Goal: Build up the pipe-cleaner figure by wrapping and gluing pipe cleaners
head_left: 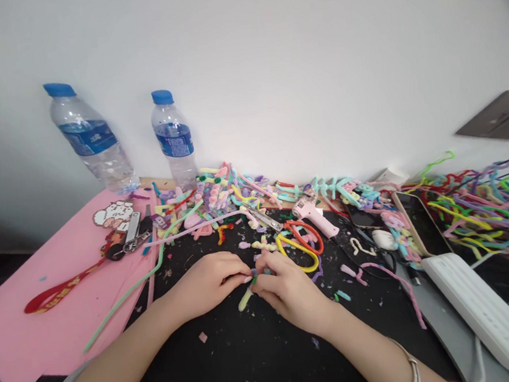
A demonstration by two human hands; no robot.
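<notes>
Over the middle of the black mat [236,352], my left hand [216,281] and my right hand [288,285] meet with their fingertips pinched together. Between them is a small piece of fuzzy pipe cleaner, partly hidden by the fingers. A pale yellow pipe cleaner piece [245,300] sticks out below the right fingers. Just behind my right hand lie scissors [308,255] with red and yellow handles, their blades pointing to the back left. A pink hot glue gun [316,216] rests beyond them.
Two water bottles [92,139] [174,142] stand against the wall. Pink sheets [72,248] with a red strap [63,290] lie left. Pipe cleaner pieces [218,195] heap along the back, longer ones [490,207] at right. A phone [421,224] and white power strip [484,312] lie right.
</notes>
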